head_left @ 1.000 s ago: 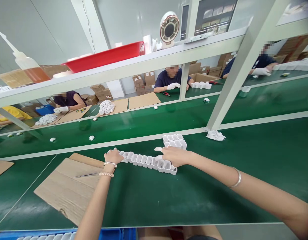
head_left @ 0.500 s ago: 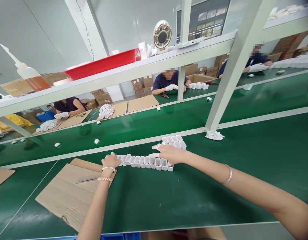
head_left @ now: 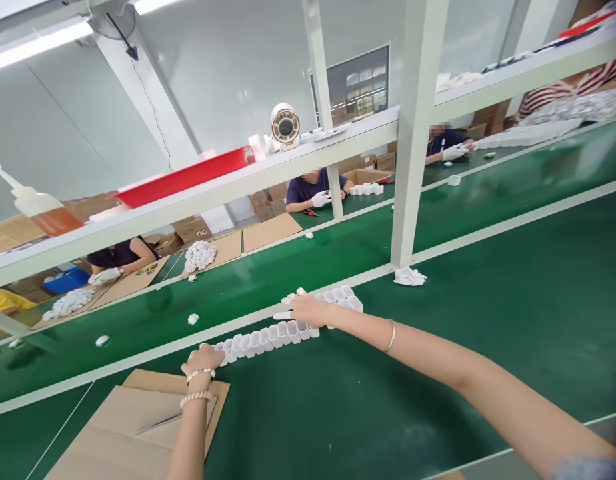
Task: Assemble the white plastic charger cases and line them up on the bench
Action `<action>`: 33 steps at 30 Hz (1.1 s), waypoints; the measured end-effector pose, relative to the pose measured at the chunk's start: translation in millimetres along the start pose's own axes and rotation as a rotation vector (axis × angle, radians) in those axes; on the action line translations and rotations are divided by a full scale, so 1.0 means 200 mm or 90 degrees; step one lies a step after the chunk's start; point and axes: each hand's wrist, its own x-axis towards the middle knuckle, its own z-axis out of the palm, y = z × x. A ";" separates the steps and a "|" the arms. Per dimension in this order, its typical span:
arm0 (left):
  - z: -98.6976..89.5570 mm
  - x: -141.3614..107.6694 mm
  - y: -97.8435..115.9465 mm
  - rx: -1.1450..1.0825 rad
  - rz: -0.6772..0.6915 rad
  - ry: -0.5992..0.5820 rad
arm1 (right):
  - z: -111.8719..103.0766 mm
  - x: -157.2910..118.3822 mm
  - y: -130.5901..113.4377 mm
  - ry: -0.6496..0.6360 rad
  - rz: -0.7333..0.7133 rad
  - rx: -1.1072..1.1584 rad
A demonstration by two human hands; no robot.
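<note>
A row of small white plastic cups (head_left: 261,341), open side up, stands on the green bench. My left hand (head_left: 204,360), wearing two bead bracelets, is curled round the row's left end; its fingertips are mostly hidden. At the other end lies my right hand (head_left: 308,310), its fingers stretched out to the left over the cups, white covers on several fingertips. The right hand's palm side hides the last cups of the row. Behind that wrist a second block of white cups (head_left: 345,295) stands close by, partly covered by the hand.
Cardboard sheets (head_left: 108,433) with thin metal tweezers (head_left: 161,422) lie at the left. A white glove (head_left: 409,277) rests near the shelf post (head_left: 411,167). Beyond the pale rim runs a green belt (head_left: 258,277) carrying small white parts. Several co-workers sit across it.
The row of cups has turned, its right end moving away from me, and now runs nearly along the bench rim. Both hands stayed at its ends. My view has tilted and shifted right.
</note>
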 end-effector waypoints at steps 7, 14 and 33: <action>-0.01 0.03 0.11 -0.021 0.015 0.008 | 0.03 0.11 0.07 -0.033 0.057 0.023; 0.02 -0.01 0.26 -0.034 0.045 0.030 | 0.01 0.15 0.08 -0.093 0.048 0.062; 0.03 -0.35 0.27 -0.085 0.089 0.206 | 0.05 0.21 0.52 -0.084 0.358 0.284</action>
